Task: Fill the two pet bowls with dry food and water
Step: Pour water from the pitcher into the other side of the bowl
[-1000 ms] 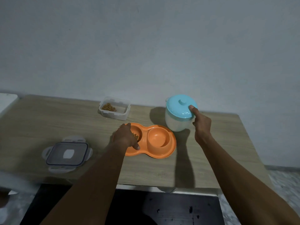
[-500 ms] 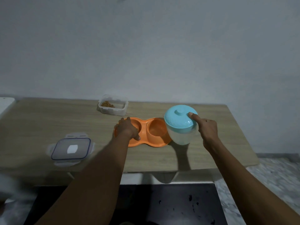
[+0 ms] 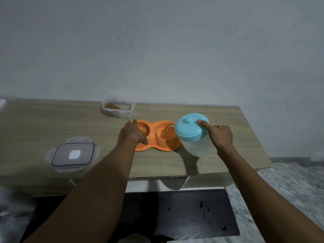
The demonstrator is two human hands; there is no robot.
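The right hand (image 3: 221,136) grips a translucent plastic jug (image 3: 196,147), forefinger on its turquoise lid (image 3: 187,129), tilted over the right well of an orange double pet bowl (image 3: 157,145) on the wooden counter (image 3: 52,120); the left hand (image 3: 134,133) clasps its left end.

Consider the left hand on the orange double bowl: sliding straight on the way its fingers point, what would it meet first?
Probably the clear food container near the wall, just past the orange double bowl's far rim. The left hand points roughly that way, though depth is unclear.
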